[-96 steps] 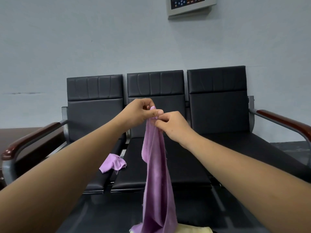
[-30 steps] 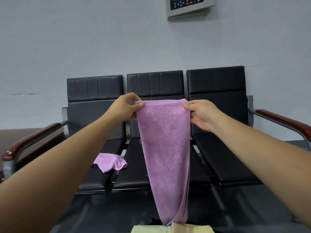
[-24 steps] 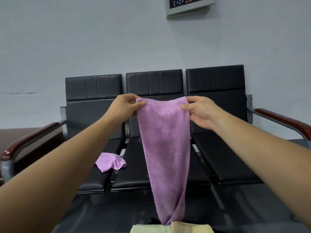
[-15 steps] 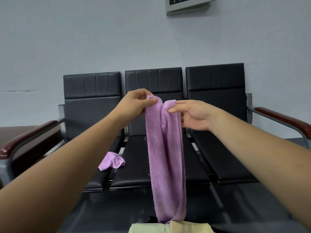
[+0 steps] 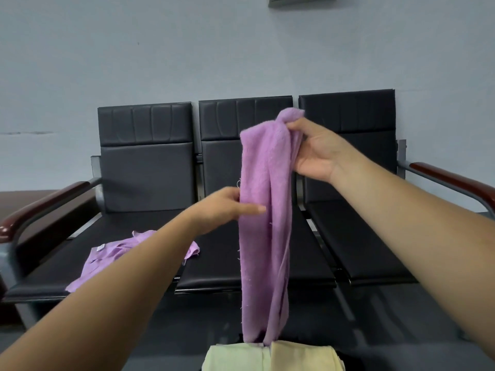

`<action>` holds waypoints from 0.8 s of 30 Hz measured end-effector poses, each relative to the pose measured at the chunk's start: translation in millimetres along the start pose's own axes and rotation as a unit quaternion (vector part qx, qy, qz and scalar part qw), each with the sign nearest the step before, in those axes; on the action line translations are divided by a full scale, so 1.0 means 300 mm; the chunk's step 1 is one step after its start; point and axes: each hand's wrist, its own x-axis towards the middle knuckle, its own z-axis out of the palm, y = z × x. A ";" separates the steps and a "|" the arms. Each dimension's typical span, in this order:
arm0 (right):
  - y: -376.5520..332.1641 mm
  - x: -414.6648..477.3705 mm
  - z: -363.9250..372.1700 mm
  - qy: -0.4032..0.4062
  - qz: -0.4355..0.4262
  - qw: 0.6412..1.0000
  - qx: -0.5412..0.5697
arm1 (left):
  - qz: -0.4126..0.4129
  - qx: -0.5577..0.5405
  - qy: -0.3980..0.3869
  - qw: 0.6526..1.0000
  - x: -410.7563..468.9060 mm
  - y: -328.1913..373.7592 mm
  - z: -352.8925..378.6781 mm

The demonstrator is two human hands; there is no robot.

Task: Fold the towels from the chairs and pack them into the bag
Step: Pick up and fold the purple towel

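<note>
Spare towel (image 5: pixel 107 259): crumpled, purple; on the left chair seat (image 5: pixel 53 266), below and left of the left fingers; not yet folded.
Left hand (image 5: pixel 225 207): one digit across the front of the hanging towel (image 5: pixel 263 223), the rest hidden behind; seemingly a mid-length pinch; folding is in hand; next, that midpoint should rise to the right fingers, edges aligned.
Hanging towel: purple terry, gathered into a narrow doubled strip; runs from right fingers past left fingers down to a pale yellow cloth (image 5: pixel 270 354).
Right hand (image 5: pixel 313 153): fingers curled round the bunched top.
</note>
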 end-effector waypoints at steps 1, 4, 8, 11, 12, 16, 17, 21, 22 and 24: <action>-0.008 0.004 -0.006 0.012 -0.003 1.000 0.012 | -0.017 0.019 -0.011 1.000 -0.001 -0.026 0.012; -0.001 0.019 -0.041 0.085 -0.004 0.996 -0.015 | -0.035 -0.058 -0.035 0.997 -0.007 -0.093 0.043; 0.088 0.059 -0.137 0.234 0.040 0.964 -0.120 | -0.006 -0.256 -0.018 0.966 -0.005 -0.118 0.092; 0.180 0.055 -0.201 0.272 0.123 0.939 -0.171 | 0.008 -0.335 0.032 0.942 0.021 -0.105 0.099; 0.208 0.040 -0.218 0.251 0.159 0.943 -0.153 | 0.008 -0.357 0.041 0.933 0.030 -0.103 0.097; 0.311 -0.028 -0.285 0.122 0.226 0.966 -0.042 | 0.018 -0.453 0.067 0.889 0.046 -0.096 0.090; 0.341 -0.041 -0.302 0.107 0.229 0.967 -0.037 | 0.018 -0.467 0.071 0.881 0.047 -0.100 0.090; 0.433 -0.084 -0.323 0.044 0.204 0.974 -0.089 | 0.035 -0.455 0.087 0.885 0.067 -0.160 0.082; 0.447 -0.085 -0.324 0.044 0.180 0.977 -0.108 | 0.051 -0.427 0.094 0.898 0.074 -0.185 0.075; 0.473 -0.073 -0.339 0.081 0.118 0.984 -0.107 | 0.063 -0.364 0.080 0.926 0.073 -0.234 0.065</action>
